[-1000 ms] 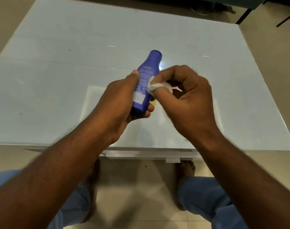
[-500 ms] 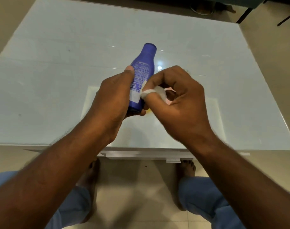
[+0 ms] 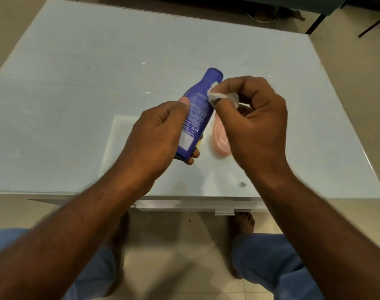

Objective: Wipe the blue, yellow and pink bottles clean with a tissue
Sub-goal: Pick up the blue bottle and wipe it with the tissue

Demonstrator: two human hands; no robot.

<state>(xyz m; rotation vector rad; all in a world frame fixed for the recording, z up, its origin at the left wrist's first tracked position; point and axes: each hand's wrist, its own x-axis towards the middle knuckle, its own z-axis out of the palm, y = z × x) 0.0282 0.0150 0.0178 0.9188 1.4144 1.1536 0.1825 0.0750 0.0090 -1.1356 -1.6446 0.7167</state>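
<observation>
Above the table's [image 3: 76, 105] near edge, left hand [image 3: 156, 135] gripping the tilted blue bottle [image 3: 197, 111], right hand [image 3: 254, 124] pinching a tissue [image 3: 219, 95] against its neck, pink bottle [image 3: 220, 139] lying beneath.

This looks like a room in a home. A low, glossy white surface [image 3: 80, 118] stands on a beige tiled floor [image 3: 180, 245]. The person sits at it barefoot, a bare foot [image 3: 242, 224] on the tiles below the right hand [image 3: 256, 126]. Beyond the hands, past the far edge, dark furniture legs [image 3: 316, 23] and a metal bowl [image 3: 261, 17] rest on the floor.
</observation>
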